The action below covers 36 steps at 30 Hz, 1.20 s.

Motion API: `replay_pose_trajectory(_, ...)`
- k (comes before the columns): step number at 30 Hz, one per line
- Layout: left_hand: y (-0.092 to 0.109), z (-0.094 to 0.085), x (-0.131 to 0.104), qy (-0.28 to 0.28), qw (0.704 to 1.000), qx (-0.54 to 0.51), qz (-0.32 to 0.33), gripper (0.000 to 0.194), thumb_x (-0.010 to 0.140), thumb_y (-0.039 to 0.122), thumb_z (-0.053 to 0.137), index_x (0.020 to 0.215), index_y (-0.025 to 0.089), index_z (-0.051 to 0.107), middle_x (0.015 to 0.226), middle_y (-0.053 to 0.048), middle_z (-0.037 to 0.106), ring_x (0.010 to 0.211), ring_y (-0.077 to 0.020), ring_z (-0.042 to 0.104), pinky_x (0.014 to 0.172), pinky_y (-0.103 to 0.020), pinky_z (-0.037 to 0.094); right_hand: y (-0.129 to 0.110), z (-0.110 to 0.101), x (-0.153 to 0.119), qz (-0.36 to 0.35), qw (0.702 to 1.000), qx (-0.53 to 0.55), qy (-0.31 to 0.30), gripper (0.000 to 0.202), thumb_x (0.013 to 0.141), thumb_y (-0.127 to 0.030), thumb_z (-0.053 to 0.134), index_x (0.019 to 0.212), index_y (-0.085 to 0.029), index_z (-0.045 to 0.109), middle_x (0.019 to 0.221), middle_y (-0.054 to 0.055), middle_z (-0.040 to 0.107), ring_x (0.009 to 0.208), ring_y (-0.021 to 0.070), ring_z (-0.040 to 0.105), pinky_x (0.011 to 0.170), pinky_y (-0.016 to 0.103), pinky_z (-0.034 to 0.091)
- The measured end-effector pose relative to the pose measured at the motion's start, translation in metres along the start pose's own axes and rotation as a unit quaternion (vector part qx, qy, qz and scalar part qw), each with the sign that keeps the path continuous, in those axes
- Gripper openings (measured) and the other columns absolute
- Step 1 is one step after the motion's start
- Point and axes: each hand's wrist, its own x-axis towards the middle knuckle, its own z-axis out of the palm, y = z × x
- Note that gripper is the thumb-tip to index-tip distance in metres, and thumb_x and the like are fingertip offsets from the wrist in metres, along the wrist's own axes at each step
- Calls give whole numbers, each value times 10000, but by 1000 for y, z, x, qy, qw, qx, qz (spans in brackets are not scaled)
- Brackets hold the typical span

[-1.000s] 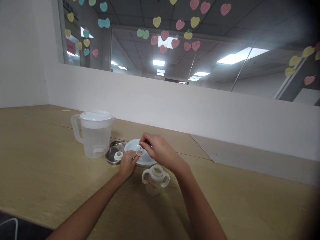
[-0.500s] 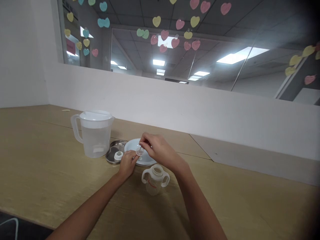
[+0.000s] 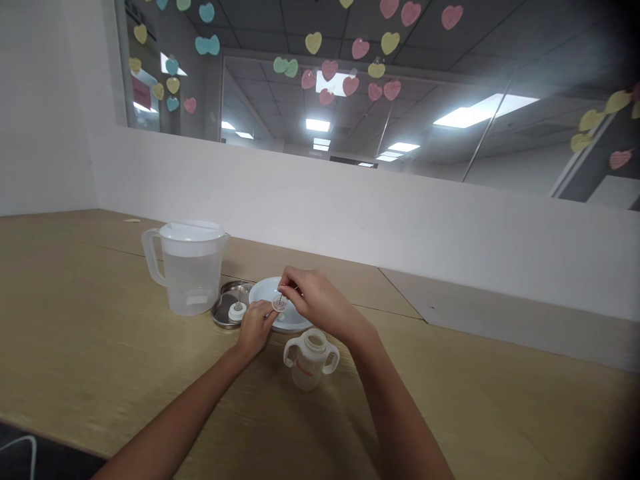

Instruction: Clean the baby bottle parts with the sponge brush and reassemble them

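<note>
Over a pale blue-white dish (image 3: 257,289), my left hand (image 3: 256,327) pinches a small clear round piece, seemingly a bottle nipple (image 3: 279,304). My right hand (image 3: 316,301) comes in from the right with fingers pinched on a thin dark stick (image 3: 281,295). The stick's lower end meets the middle of the clear piece; its exact kind is too small to tell. In front of the dish stands a clear baby bottle (image 3: 306,368) with two white handles, upright and uncapped, touched by neither hand.
Left of the dish, a round steel tray (image 3: 221,310) holds a white bottle collar (image 3: 237,311) with a clear part on it. A lidded translucent jug (image 3: 194,277) stands behind the tray. The white wall (image 3: 320,200) rises along the table's (image 3: 125,347) back edge.
Almost nothing differs. My right hand has shifted very slightly at the clear piece, while my left hand, the bottle and the dish stay where they were.
</note>
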Motion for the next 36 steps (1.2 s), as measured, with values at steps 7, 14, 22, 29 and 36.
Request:
replay_pose_trajectory(7,1,0,-1,5,1000,3,8,292,871,293,412,715,162,621,756,-54,647,750,-190,564,715,-303,386,1,0,0,2,1000,-6,-6,129,875,-131,444,758,-157,493,678,-18,520,591,87,406,531,210,254)
replay_pose_trajectory(14,3,-1,0,4,1000,7,-2,286,870,276,408,712,165,619,772,-55,651,764,-189,566,715,-301,385,1,3,2,4,1000,2,-14,122,862,-124,461,751,-152,499,694,-11,527,602,88,414,546,208,258)
replay_pose_trajectory(22,4,-1,-1,15,1000,19,6,297,875,251,391,710,167,622,726,-48,628,724,-176,544,691,-293,372,-1,5,4,7,1000,-5,-25,126,849,-96,472,737,-146,495,688,-13,530,598,84,413,559,208,256)
replay_pose_trajectory(29,4,-1,0,12,1000,21,5,291,869,260,408,685,171,614,710,-41,625,723,-175,554,689,-286,378,0,6,5,7,1000,-10,-27,130,851,-86,469,741,-146,504,684,-14,531,594,85,415,562,215,257)
replay_pose_trajectory(36,5,-3,0,6,1000,10,-1,285,864,269,411,689,171,613,731,-47,640,725,-179,554,685,-293,376,1,8,7,19,999,-21,-34,130,847,-76,474,741,-147,502,689,-9,534,607,91,424,562,215,247)
